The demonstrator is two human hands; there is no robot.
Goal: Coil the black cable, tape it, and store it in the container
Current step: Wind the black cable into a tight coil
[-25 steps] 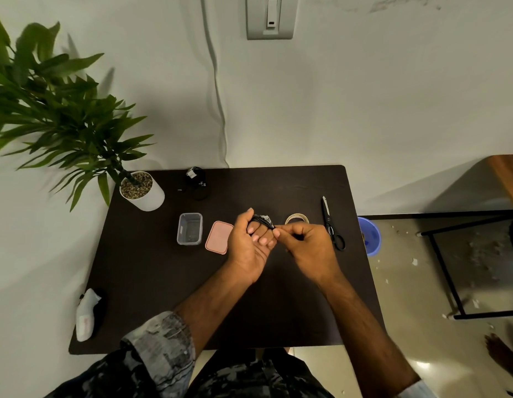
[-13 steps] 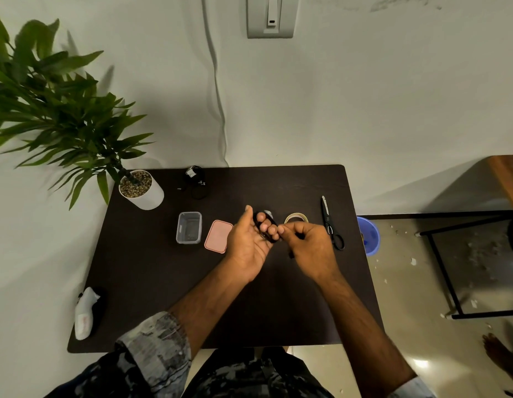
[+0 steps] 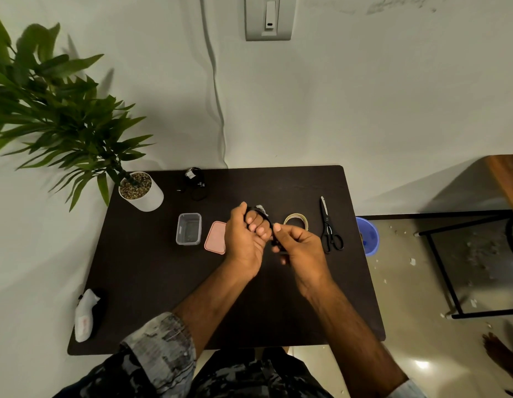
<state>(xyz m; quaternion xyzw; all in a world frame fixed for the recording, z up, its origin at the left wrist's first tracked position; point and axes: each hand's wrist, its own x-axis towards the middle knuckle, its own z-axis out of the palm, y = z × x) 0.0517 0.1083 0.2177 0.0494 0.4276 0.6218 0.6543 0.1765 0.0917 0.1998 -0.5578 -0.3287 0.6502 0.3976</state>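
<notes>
My left hand [image 3: 245, 239] is curled around a small coil of black cable [image 3: 265, 218], whose loops wrap over its fingers above the dark table [image 3: 152, 282]. My right hand [image 3: 299, 251] pinches the cable's loose end just right of the coil. A clear plastic container [image 3: 188, 228] stands open to the left of my hands, and its pink lid [image 3: 215, 237] lies beside it. A roll of tape [image 3: 296, 220] lies just behind my right hand. Black scissors [image 3: 329, 226] lie further right.
A potted plant [image 3: 140, 191] stands at the table's back left corner, with a second bundle of black cable [image 3: 195, 183] near it. A white and black object [image 3: 87, 314] lies at the front left. A blue bin [image 3: 369, 235] sits on the floor to the right.
My right hand has dropped slightly toward me and to the right, drawing the cable end around the coil. My left hand stays curled on the coil in about the same spot.
</notes>
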